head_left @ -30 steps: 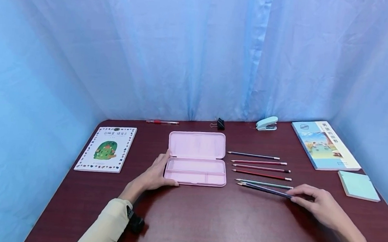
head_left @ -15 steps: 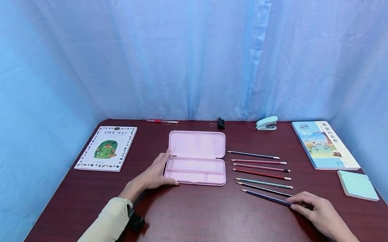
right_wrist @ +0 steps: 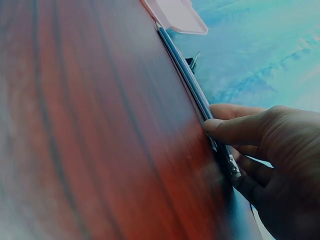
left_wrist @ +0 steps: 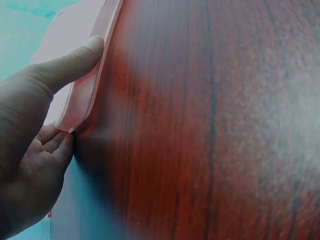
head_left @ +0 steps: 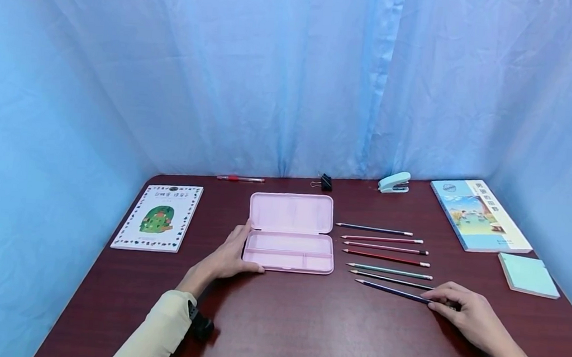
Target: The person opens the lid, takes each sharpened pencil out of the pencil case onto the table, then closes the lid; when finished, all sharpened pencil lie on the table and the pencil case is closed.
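Observation:
A lidded pink pencil case (head_left: 288, 261) lies with its lid raised at the middle of the table. My left hand (head_left: 224, 258) holds its front left corner, the thumb (left_wrist: 82, 60) along the front wall and the fingers round the left side. To the right, my right hand (head_left: 469, 310) pinches a dark blue pencil (head_left: 390, 290) near its eraser end, its tip pointing left. Just beyond it lies a black pencil (head_left: 384, 278), whose far end the fingers hide. Farther back are a green pencil (head_left: 389, 271), a red pencil (head_left: 385, 257) and several others in a row.
A white picture book (head_left: 159, 219) lies at the left. Along the back edge are a red pen (head_left: 240, 179), a black binder clip (head_left: 325, 182) and a mint stapler (head_left: 394, 182). At right lie a blue book (head_left: 479, 216) and a sticky-note pad (head_left: 529, 274).
My right hand has shifted slightly toward the front edge with the dark blue pencil, which now lies apart from the black and green pencils. My left hand stays on the pencil case.

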A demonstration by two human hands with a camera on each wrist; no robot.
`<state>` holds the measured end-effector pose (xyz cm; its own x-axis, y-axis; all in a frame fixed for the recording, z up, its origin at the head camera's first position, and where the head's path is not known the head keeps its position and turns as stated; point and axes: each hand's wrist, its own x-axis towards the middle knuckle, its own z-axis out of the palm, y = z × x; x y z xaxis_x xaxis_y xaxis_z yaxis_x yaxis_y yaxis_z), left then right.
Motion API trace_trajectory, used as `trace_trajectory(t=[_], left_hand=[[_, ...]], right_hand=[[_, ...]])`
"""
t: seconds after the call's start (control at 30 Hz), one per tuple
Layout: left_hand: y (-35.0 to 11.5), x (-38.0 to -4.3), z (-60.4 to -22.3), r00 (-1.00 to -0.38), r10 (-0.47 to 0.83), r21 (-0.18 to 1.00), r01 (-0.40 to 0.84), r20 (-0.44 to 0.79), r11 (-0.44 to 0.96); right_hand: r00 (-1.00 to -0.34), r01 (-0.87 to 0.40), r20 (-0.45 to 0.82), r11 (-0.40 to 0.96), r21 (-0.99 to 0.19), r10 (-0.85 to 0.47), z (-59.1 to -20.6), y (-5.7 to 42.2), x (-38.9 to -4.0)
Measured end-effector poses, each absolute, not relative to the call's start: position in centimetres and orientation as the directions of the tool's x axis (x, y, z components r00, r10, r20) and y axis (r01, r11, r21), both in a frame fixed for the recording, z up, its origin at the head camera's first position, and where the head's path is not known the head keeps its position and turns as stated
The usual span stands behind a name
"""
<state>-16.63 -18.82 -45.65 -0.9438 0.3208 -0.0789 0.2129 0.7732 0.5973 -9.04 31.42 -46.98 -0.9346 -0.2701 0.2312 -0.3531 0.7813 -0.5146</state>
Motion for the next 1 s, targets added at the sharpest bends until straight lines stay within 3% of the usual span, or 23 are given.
trace_trajectory(t=[0.4,0.73,1.0], left_hand=[[-18.8,-16.6,-45.7,-0.946,0.315,0.598,0.213,-0.071,0.773],[-18.8,-16.5,-45.9,-0.946,0.315,0.596,0.210,-0.078,0.775],[-18.8,-16.7,-45.8,-0.945,0.317,0.597,0.208,-0.081,0.775]], right_hand=[[-0.902,-0.428,0.294,0.744,-0.513,-0.316,-45.0,29.4,-10.7],[-0.783,-0.617,0.360,0.566,-0.546,-0.507,-43.1,21.1,-15.9],[-0.752,-0.612,0.272,0.482,-0.627,-0.600,-44.1,14.0,-18.5]])
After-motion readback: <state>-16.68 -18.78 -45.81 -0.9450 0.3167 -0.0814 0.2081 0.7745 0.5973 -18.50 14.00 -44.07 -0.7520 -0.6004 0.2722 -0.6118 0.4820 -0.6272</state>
